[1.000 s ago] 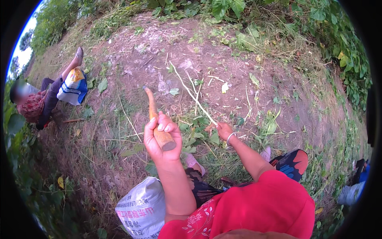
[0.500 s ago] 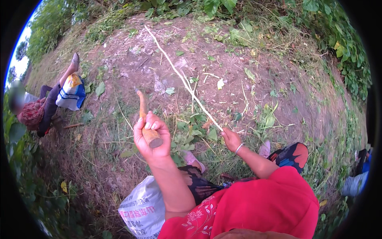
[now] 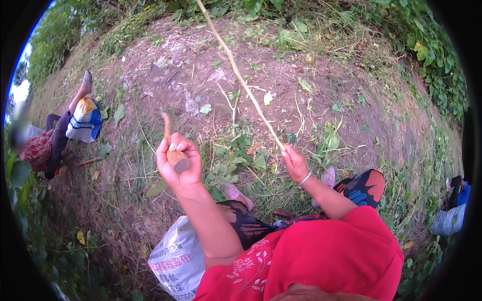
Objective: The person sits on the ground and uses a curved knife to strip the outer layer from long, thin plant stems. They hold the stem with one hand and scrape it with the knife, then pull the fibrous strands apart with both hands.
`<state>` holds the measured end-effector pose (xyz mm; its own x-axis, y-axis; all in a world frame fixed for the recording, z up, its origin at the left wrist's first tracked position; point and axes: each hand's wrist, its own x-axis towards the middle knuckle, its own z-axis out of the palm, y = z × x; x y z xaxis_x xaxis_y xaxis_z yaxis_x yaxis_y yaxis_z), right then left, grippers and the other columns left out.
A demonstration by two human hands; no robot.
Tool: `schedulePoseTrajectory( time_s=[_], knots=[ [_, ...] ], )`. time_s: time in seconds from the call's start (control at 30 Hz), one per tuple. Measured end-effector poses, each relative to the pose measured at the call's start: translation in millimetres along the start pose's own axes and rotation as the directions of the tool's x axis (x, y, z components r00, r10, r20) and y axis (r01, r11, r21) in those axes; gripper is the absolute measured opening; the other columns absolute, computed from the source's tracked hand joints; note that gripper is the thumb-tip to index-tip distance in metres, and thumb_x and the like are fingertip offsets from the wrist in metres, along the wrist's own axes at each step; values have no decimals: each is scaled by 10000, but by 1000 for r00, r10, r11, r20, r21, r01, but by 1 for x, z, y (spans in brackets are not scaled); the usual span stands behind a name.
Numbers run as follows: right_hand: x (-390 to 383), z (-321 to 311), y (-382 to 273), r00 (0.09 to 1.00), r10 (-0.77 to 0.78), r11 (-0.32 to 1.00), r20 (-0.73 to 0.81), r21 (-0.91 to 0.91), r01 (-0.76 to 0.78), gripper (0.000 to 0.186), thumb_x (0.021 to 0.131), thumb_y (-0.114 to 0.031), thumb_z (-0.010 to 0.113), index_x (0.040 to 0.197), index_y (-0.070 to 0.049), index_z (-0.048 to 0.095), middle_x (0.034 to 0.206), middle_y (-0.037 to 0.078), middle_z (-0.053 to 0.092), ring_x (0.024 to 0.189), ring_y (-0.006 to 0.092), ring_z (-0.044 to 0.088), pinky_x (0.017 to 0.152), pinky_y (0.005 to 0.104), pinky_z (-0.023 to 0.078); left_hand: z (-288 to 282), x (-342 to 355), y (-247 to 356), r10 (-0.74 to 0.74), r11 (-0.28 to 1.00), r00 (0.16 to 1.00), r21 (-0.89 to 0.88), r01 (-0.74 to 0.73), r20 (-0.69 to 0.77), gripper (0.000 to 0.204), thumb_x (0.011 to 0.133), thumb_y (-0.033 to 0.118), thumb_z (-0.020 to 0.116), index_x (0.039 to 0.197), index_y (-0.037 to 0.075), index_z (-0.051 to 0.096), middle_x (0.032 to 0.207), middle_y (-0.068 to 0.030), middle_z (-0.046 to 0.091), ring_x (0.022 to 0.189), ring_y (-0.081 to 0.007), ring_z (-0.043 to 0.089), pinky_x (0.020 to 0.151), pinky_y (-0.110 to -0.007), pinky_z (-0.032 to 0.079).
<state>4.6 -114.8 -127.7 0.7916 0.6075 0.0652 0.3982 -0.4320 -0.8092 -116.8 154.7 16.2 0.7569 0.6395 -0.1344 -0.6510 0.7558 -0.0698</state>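
Observation:
My left hand (image 3: 178, 161) is wrapped round a curved orange-brown wooden handle (image 3: 167, 124), its flat round butt toward me and a small greyish tip at the far end, too small to make out. Right of it, my right hand (image 3: 296, 163) grips the lower end of a long pale stick (image 3: 248, 90) that angles away over the ground (image 3: 165, 85) to the top of the view. A few other pale stalks (image 3: 233, 113) lie on the soil among cut leaves. Beside my left forearm is a white woven sack (image 3: 175, 256); my feet (image 3: 238, 195) are below my hands.
At the left a person (image 3: 37, 148) sits on the ground beside a white-and-blue bag (image 3: 83, 123). Dense leafy plants (image 3: 427, 60) border the top and right. Some blue and dark items and a pale bundle (image 3: 447, 220) lie at the far right edge.
The stick's far end has swung up and away from the loose stalks to the top of the view. My left hand with the handle has shifted left and slightly upward.

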Motion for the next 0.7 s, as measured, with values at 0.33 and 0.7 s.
schedulePoseTrajectory(
  time_s=[0.33, 0.7],
  knots=[
    [23, -41, -34, 979, 204, 793, 3, 586, -167, 229, 952, -197, 446, 1043, -30, 574, 629, -32, 473, 572, 41, 433, 521, 193, 351, -4, 0, -2, 28, 1000, 1000, 2, -28, 2, 604, 873, 62, 401, 1378, -96, 109, 714, -35, 368, 602, -138, 400, 546, -279, 417],
    [-36, 10, 138, 827, 517, 855, 219, -82, -513, 230, 915, -217, 483, 859, -16, 582, 605, 47, 538, 519, 117, 496, 505, 290, 402, 2, -1, -11, -100, 992, 995, -70, 102, 32, 657, 852, 64, 427, 1407, -57, 98, 728, -25, 379, 592, -125, 401, 548, -265, 423]
  ],
)
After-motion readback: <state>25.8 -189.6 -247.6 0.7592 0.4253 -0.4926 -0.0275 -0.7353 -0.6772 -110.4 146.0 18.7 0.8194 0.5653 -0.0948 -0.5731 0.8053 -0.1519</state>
